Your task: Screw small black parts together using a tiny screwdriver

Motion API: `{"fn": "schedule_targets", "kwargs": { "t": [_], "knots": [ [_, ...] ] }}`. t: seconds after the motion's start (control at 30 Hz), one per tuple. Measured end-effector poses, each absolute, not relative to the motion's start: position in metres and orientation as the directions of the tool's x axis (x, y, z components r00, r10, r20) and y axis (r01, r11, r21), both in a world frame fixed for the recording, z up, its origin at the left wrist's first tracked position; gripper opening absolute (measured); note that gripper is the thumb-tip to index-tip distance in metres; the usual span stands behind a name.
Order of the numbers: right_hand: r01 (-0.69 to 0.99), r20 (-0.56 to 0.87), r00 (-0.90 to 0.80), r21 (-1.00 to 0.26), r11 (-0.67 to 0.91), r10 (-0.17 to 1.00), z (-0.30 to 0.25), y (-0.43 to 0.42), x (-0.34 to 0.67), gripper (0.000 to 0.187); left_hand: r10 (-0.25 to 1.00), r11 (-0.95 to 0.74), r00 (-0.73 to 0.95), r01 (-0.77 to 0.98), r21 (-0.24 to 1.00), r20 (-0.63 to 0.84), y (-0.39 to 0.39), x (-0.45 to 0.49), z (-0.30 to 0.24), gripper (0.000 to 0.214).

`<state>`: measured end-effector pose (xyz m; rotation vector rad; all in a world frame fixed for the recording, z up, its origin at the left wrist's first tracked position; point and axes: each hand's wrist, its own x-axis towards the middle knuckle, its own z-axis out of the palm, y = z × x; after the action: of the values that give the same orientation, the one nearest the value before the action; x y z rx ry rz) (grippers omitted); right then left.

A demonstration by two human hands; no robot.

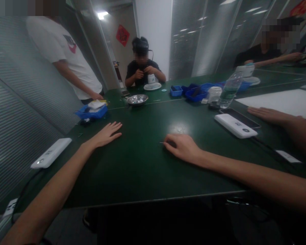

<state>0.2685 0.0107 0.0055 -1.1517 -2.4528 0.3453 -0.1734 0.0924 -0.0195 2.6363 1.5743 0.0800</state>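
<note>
On the left half of the green table [140, 170], my left hand [105, 135] lies flat with its fingers spread and holds nothing. My right hand [182, 147] rests on its side nearer the middle, thumb and forefinger pinched together. From that pinch a thin pale pointed sliver [161, 142] sticks out to the left. Its other end is hidden in the hand, and its kind is too small to make out. Beyond both hands stands a round metal dish [137, 100] with small white pieces in it.
White power banks lie at left [51, 153] and right [236, 126], with a phone [239, 118] by the right one. Blue trays [193, 94], a water bottle [229, 88] and a co-worker's hand [270, 115] are farther right. A blue basket [91, 112] stands at left; a person [142, 69] sits opposite.
</note>
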Motion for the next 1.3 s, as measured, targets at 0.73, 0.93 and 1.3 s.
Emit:
{"fn": "schedule_targets", "kwargs": {
  "t": [0.73, 0.93, 1.3],
  "knots": [
    [0.654, 0.267, -0.594, -0.388, 0.649, 0.759, 0.003, 0.013, 0.269, 0.018, 0.872, -0.336, 0.299, 0.942, 0.028, 0.387, 0.092, -0.157, -0.022, 0.036],
    [0.649, 0.264, -0.600, -0.391, 0.652, 0.755, 0.001, 0.015, 0.270, 0.019, 0.891, -0.296, 0.237, 0.950, 0.101, 0.387, 0.099, -0.156, -0.026, 0.028],
    [0.659, 0.252, -0.596, -0.389, 0.644, 0.762, 0.006, 0.011, 0.269, 0.019, 0.916, -0.238, 0.163, 0.957, 0.167, 0.367, 0.099, -0.153, -0.026, 0.028]
  ]
}}
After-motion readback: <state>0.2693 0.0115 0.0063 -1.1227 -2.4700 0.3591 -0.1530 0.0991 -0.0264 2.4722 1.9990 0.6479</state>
